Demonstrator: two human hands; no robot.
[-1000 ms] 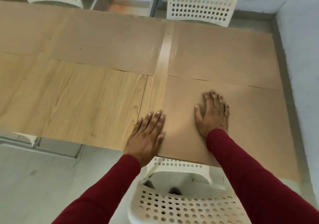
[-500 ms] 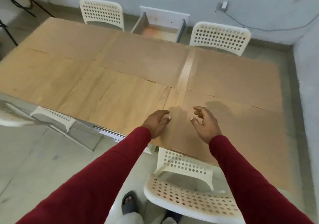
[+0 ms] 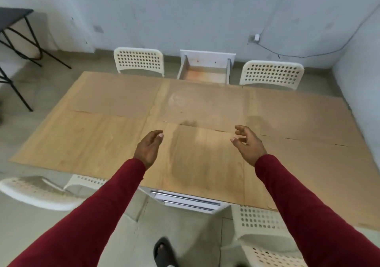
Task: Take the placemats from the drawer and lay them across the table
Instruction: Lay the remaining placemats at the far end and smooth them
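Tan placemats lie flat on the wooden table (image 3: 86, 141): one at the far left (image 3: 115, 96), one at the far middle (image 3: 203, 104), one at the far right (image 3: 294, 114) and one at the near right (image 3: 320, 174). My left hand (image 3: 149, 147) hovers over the bare wood in the middle, fingers loosely curled, holding nothing. My right hand (image 3: 247, 143) hangs above the table near the near-right mat's left edge, fingers loose and empty. An open drawer (image 3: 203, 73) sticks out beyond the far edge, its inside bare.
White perforated chairs stand at the far left (image 3: 138, 61), far right (image 3: 271, 74), near left (image 3: 39, 190) and near right (image 3: 265, 225). A drawer front with metal handles (image 3: 185, 200) shows under the near edge. A black folding table (image 3: 14, 18) stands far left.
Both hands have lifted off the near-right placemat and spread apart in the air. The view has pulled back and shifted left, showing the whole table.
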